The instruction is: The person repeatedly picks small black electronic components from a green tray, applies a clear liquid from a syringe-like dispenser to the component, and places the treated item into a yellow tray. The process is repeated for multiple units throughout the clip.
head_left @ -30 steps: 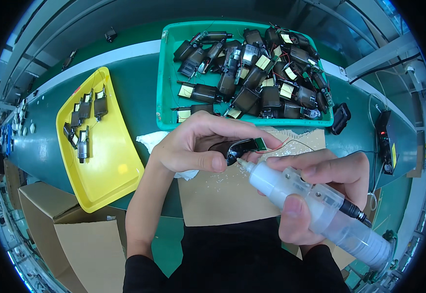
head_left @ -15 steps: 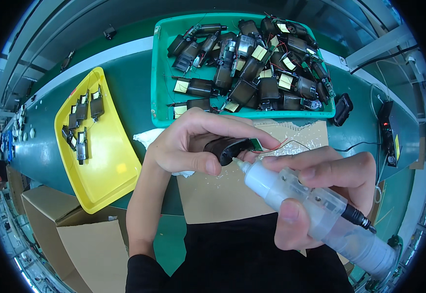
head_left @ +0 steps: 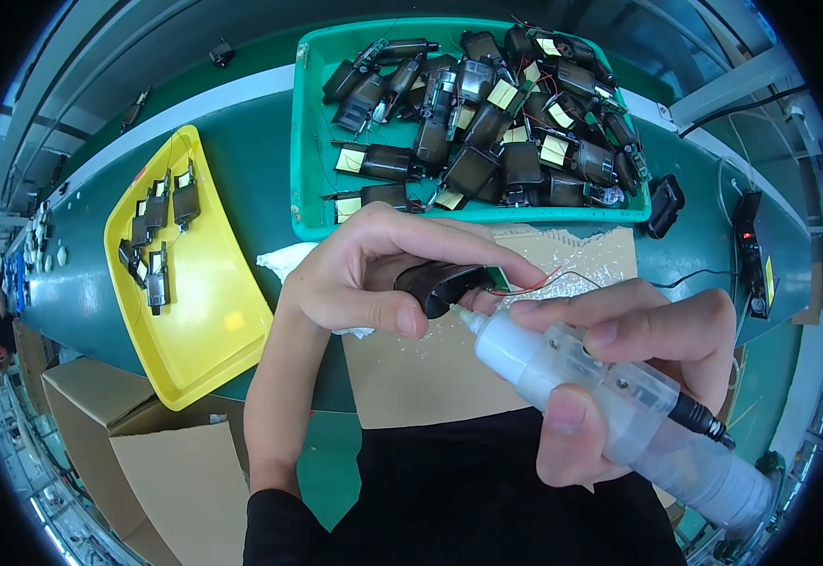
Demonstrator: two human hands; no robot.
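Note:
My left hand (head_left: 374, 269) is closed around a dark translucent plastic housing (head_left: 424, 286) with a small green circuit board and thin red and black wires at its end. Between the fingers of my right hand (head_left: 629, 363) lies a dispensing syringe (head_left: 577, 377), filled with white material and fitted with a clear clamp and a black connector. Its pale nozzle tip points up and left, right at the housing's lower edge; whether it touches cannot be made out. Below both hands a sheet of brown cardboard (head_left: 421, 377) covers the table, speckled with shiny spots.
A green tray (head_left: 312, 212) at the back is heaped with similar dark housings bearing yellow labels. To the left, a yellow tray (head_left: 209, 368) holds several more. A black device with a red light (head_left: 749, 245) stands far right. A cardboard box (head_left: 171, 472) sits lower left.
The syringe and my right hand have shifted very slightly right and down. My left hand keeps the housing in nearly the same place.

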